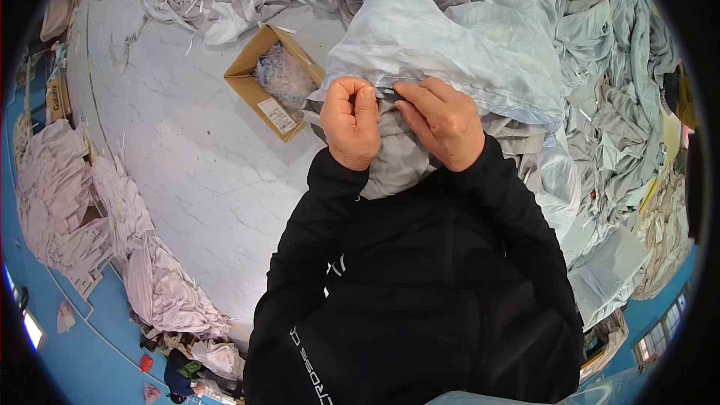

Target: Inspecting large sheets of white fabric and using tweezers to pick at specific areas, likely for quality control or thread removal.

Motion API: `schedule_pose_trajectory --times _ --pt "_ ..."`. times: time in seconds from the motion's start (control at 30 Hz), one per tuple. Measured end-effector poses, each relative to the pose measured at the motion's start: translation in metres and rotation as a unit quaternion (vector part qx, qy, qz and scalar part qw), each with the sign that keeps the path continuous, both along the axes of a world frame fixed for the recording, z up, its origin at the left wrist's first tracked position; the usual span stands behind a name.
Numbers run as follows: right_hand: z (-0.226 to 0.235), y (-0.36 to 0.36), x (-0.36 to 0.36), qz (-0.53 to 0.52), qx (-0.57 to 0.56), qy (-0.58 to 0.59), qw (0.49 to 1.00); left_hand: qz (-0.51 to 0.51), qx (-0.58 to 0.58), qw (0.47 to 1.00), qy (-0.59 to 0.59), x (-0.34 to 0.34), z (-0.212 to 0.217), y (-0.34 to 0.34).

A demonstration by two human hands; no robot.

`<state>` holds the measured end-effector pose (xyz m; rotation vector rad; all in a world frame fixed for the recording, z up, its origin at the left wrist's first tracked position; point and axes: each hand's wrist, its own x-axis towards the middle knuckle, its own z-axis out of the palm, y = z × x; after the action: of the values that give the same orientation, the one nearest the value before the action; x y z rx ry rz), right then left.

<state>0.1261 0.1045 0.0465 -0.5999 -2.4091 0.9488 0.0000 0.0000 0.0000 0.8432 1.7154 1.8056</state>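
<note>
A pale blue-grey fabric (435, 45) spreads out in front of me, thin and creased, its near edge running under my fingers. My left hand (351, 121) is closed in a pinch at that edge, thumb against the bent forefinger. Close to its right, my right hand (444, 121) grips the same edge between thumb and fingertips. A short stretch of hem lies between the two hands; any small detail there is too fine to make out. Darker grey cloth (401, 154) hangs below the hands, against my black top.
Left of the hands stands an open cardboard box (247, 90) holding a clear plastic heap (285, 76), on a white marbled tabletop (187, 180). Grey fabric piles (607, 105) crowd the back and right. Pinkish fabric (60, 187) lies at the left; a person (180, 375) is at lower left.
</note>
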Motion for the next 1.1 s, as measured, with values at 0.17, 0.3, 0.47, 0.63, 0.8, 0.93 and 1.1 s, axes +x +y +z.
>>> schedule_pose_trajectory --times 0.17,0.3,0.47,0.63,0.8,0.93,1.1 --pt "0.001 0.000 0.001 -0.009 0.002 0.010 1.000 0.074 0.016 0.997 0.004 -0.007 0.003 -0.008" --pt "-0.001 0.002 0.003 -0.017 -0.005 0.017 1.000 0.167 -0.057 0.981 0.085 -0.062 -0.024 -0.042" --pt "-0.001 0.002 0.003 -0.023 -0.029 0.012 0.999 0.199 -0.348 0.768 0.499 -0.100 -0.035 -0.059" --pt "0.002 0.004 0.007 -0.048 -0.043 0.040 0.997 0.060 -0.114 0.963 0.238 -0.076 0.008 -0.010" --pt "0.001 0.008 0.007 -0.069 -0.065 0.063 0.994 -0.032 -0.159 0.973 0.166 -0.047 0.016 0.034" --pt "0.000 0.007 0.007 -0.080 -0.094 0.056 0.991 0.017 -0.160 0.979 0.128 -0.038 0.008 0.043" --pt "0.004 0.006 0.001 -0.064 -0.099 0.060 0.991 0.035 -0.150 0.984 -0.087 -0.032 0.015 0.029"
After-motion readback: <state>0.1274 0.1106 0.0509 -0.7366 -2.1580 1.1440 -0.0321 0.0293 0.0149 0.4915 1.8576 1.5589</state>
